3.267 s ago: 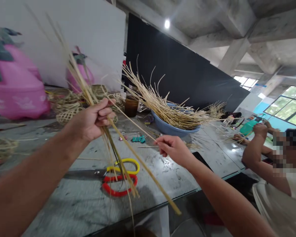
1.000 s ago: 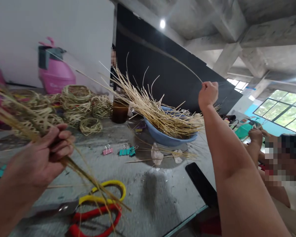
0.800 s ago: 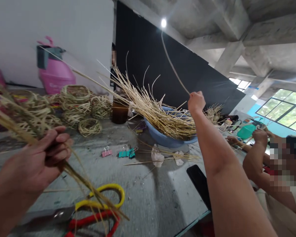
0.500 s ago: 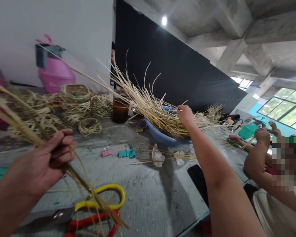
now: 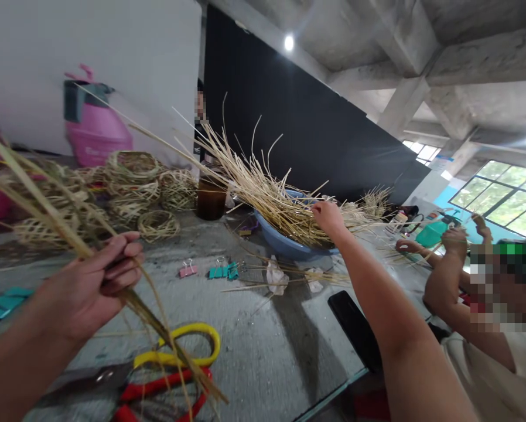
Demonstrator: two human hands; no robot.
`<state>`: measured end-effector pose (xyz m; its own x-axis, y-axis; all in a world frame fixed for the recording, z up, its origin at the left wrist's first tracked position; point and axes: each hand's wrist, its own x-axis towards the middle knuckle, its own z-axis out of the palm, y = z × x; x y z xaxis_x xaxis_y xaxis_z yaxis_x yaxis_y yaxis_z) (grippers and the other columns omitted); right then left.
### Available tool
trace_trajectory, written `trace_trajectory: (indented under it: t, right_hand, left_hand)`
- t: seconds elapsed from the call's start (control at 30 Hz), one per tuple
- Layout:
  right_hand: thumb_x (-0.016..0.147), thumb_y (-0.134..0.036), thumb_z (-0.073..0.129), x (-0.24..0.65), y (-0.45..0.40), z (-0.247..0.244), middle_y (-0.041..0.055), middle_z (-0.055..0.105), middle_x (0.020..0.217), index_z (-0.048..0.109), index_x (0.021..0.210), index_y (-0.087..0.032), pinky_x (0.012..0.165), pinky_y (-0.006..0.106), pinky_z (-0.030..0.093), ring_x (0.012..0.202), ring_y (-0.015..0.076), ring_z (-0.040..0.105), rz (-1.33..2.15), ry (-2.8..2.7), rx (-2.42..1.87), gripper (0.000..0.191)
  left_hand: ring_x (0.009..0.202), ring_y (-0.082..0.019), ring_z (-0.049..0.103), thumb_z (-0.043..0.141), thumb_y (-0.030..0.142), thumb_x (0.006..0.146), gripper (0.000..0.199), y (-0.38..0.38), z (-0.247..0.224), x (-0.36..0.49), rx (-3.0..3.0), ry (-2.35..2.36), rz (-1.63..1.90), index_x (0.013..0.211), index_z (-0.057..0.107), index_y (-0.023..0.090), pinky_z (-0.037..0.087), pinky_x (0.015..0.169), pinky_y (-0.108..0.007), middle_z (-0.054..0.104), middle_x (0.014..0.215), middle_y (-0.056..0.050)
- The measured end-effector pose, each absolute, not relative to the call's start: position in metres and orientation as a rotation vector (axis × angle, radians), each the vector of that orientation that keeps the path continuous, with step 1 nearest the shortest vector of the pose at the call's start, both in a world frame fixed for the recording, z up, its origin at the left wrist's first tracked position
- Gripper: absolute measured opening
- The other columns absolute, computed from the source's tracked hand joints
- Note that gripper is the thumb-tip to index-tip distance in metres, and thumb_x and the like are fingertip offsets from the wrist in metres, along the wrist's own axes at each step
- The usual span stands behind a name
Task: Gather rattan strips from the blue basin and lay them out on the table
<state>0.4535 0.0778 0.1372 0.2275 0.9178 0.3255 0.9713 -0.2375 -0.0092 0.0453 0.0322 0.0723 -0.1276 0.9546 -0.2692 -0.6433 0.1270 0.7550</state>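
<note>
My left hand [image 5: 100,284], at the lower left, is closed around a small bundle of straw strips [image 5: 52,217] that slants down over the scissors. Those scissors, with yellow and red handles [image 5: 157,387], lie on the grey table. A large heap of straw strips [image 5: 263,196] rests in a blue basin [image 5: 284,243] and sticks out to the upper left. My right hand [image 5: 328,215] reaches over the basin's right part, its fingers pinched together at the strips. What is between those fingertips is too small to make out.
Woven straw rings [image 5: 133,176] and a pink sprayer [image 5: 98,132] stand at the back left, beside a dark jar [image 5: 211,196]. Teal clips [image 5: 222,270], a pink clip [image 5: 188,268], crumpled paper [image 5: 276,276] and a black phone [image 5: 353,325] lie nearer. Another person's hands [image 5: 454,241] are at right.
My right hand has shifted slightly left and down over the heap. The bundle in my left hand has swung a little, and that hand sits slightly further right. The view has moved slightly.
</note>
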Motion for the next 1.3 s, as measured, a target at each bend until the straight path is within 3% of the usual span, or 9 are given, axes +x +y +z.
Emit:
trace_trajectory:
  t: [0.13, 0.3, 0.5, 0.8, 1.03, 1.3]
  right_hand:
    - [0.102, -0.017, 0.058, 0.45, 0.07, 0.132, 0.0105, 0.083, 0.103, 0.085, 0.109, -0.014, 0.081, 0.025, 0.047, 0.092, 0.0197, 0.073, -0.223, -1.914, -2.214, 0.028]
    - [0.095, -0.021, 0.075, 0.44, 0.062, 0.121, 0.0086, 0.083, 0.103, 0.084, 0.118, -0.016, 0.078, 0.025, 0.048, 0.088, 0.0192, 0.072, -0.075, -2.022, -2.172, 0.026]
    - [0.094, -0.017, 0.069, 0.435, 0.062, 0.12, 0.0074, 0.083, 0.089, 0.088, 0.095, -0.016, 0.075, 0.025, 0.047, 0.082, 0.019, 0.07, -0.137, -1.973, -2.176, 0.019]
    - [0.097, -0.025, 0.064, 0.449, 0.043, 0.186, 0.0095, 0.085, 0.098, 0.09, 0.098, -0.018, 0.079, 0.028, 0.05, 0.093, 0.0237, 0.076, -0.389, -1.575, -1.969, 0.027]
    - [0.093, -0.028, 0.065, 0.448, 0.023, 0.229, 0.009, 0.083, 0.084, 0.086, 0.086, -0.018, 0.073, 0.031, 0.049, 0.076, 0.02, 0.071, -0.459, -1.342, -1.769, 0.024]
    - [0.089, -0.034, 0.073, 0.463, 0.011, 0.283, 0.0053, 0.075, 0.069, 0.079, 0.08, -0.015, 0.058, 0.026, 0.046, 0.06, 0.013, 0.06, -0.379, -1.092, -1.431, 0.022]
  left_hand:
    - [0.034, -0.001, 0.033, 0.042, -0.002, 0.103, 0.043, 0.029, 0.076, 0.043, 0.415, 0.886, 1.412, 0.072, 0.067, 0.016, 0.028, 0.03, -0.008, 0.044, 0.057, 0.004]
    - [0.035, -0.002, 0.033, 0.043, -0.002, 0.102, 0.041, 0.026, 0.081, 0.045, 0.363, 0.894, 1.413, 0.073, 0.067, 0.014, 0.028, 0.029, -0.009, 0.047, 0.06, 0.003]
    - [0.035, -0.002, 0.032, 0.042, -0.004, 0.104, 0.04, 0.024, 0.079, 0.046, 0.33, 0.843, 1.43, 0.076, 0.067, 0.012, 0.026, 0.03, -0.011, 0.049, 0.061, 0.003]
    - [0.035, -0.001, 0.033, 0.041, -0.007, 0.103, 0.041, 0.029, 0.074, 0.044, 0.315, 0.806, 1.473, 0.075, 0.066, 0.009, 0.023, 0.03, -0.01, 0.049, 0.061, 0.002]
    - [0.035, -0.001, 0.034, 0.043, -0.007, 0.103, 0.044, 0.028, 0.075, 0.043, 0.31, 0.836, 1.482, 0.071, 0.068, 0.009, 0.024, 0.03, -0.01, 0.05, 0.06, 0.002]
    - [0.034, 0.0, 0.033, 0.045, -0.006, 0.102, 0.045, 0.035, 0.065, 0.036, 0.325, 0.827, 1.487, 0.068, 0.07, 0.011, 0.024, 0.029, -0.01, 0.052, 0.059, 0.001]
